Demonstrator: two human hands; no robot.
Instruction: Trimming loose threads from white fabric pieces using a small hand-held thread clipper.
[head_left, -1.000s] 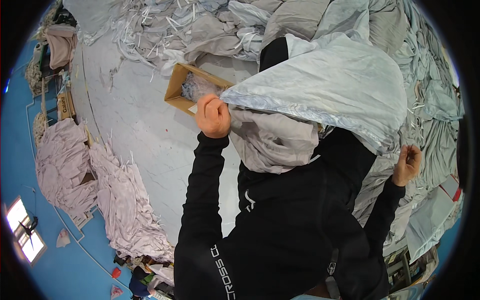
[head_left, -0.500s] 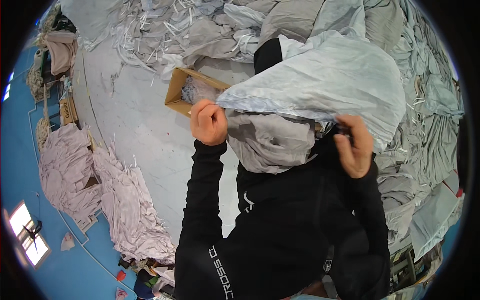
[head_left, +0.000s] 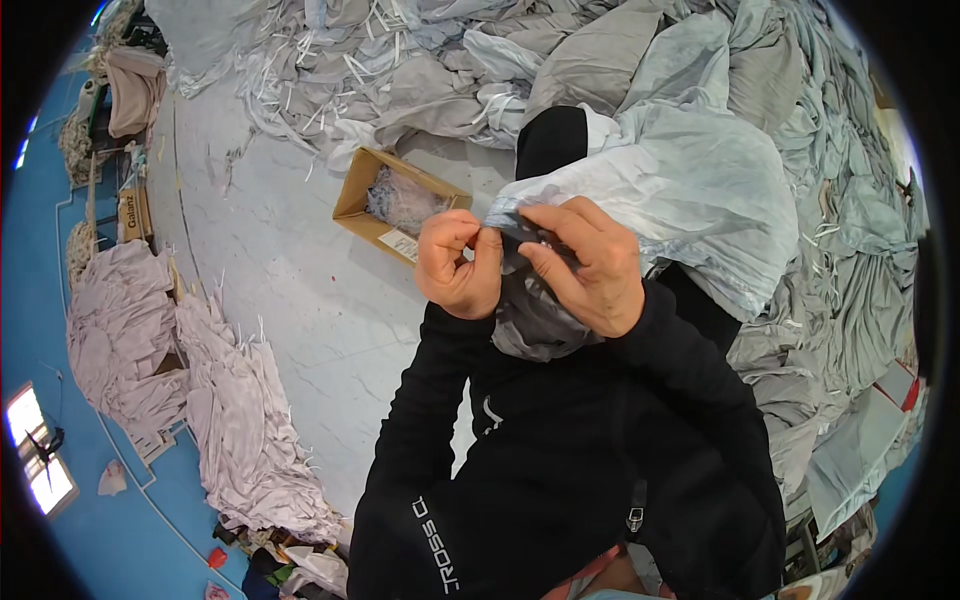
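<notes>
Over my lap lies a pale blue cloth (head_left: 700, 190), with its narrow end gathered between my two hands. My left hand (head_left: 458, 262) is closed in a pinch on the edge of this cloth. Close beside it on the right, my right hand (head_left: 592, 265) is bent round, thumb and fingers by the same edge. A small dark thing (head_left: 522, 228) shows at its fingertips; its kind is blurred. Below the hands hangs a darker grey cloth (head_left: 540, 325), partly hidden by my fingers.
An open cardboard box (head_left: 350, 195) holding a clear plastic bag (head_left: 400, 200) stands on the floor to the left. Heaps of grey and pale blue cloth (head_left: 590, 60) with white ties spread ahead and along the right. Pinkish cloth piles (head_left: 245, 430) lie by the blue wall (head_left: 55, 330).
My right hand has moved left from the far end of the cloth edge to beside my left hand. The edge has gone from stretched to bunched. My left hand has shifted slightly right.
</notes>
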